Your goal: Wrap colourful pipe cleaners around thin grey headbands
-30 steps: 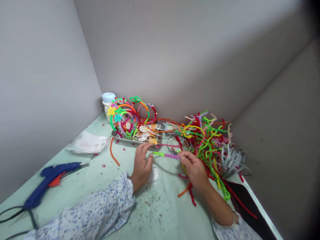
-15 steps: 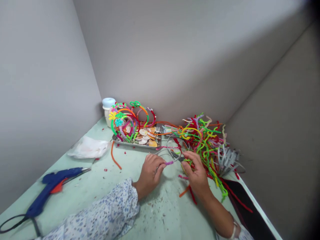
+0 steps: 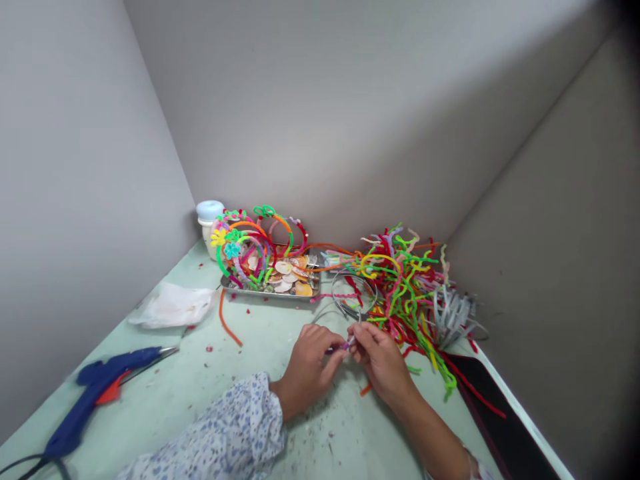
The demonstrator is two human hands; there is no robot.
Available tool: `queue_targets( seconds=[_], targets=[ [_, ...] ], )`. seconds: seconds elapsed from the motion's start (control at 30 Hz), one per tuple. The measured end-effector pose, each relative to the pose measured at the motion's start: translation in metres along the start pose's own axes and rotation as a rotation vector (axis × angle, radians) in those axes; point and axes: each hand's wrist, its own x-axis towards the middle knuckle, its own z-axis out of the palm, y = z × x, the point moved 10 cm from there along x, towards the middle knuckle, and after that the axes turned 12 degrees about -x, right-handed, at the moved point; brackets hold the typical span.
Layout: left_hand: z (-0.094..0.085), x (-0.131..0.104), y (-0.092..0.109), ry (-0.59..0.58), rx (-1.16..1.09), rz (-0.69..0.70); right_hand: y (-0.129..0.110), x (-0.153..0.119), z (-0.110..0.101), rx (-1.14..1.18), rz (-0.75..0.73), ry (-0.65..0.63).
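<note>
Purple fuzzy strip [image 3: 345, 346]: located between the two hands, right of centre in the lower half of the frame. The left hand [image 3: 311, 361] holds it in a narrow pinch. The right hand [image 3: 384, 363] is likewise pinched, fingertips at the strip's right end. A thin grey band [image 3: 359, 318] rises just above those fingertips; I cannot tell whether the strip is wound on it.

Risks, in my judgement:
- Slackening either pinch could let the strip spring loose or unwind.
- The tangled heap of fuzzy stems [image 3: 407, 287], at right of the frame, lies near the right hand; loose ends could snag on the fingers or the band.
- The blue glue gun [image 3: 95, 390], lower left, lies beyond the patterned sleeve [image 3: 230, 423]; a leftward sweep could knock it. Whether it is hot, I cannot tell.
</note>
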Motion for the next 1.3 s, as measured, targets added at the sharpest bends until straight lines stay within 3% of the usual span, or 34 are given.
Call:
queue_targets(
  seconds=[1.03,1.3],
  targets=[
    [0.008,-0.004,-0.01,-0.035,-0.041,-0.07,0.005,-0.009,0.012,-0.094,-0.072,-0.043],
    [0.002,-0.003,-0.007,0.01,0.007,-0.059,0.016,-0.006,0.009,0.077,-0.019,-0.022]
  ],
)
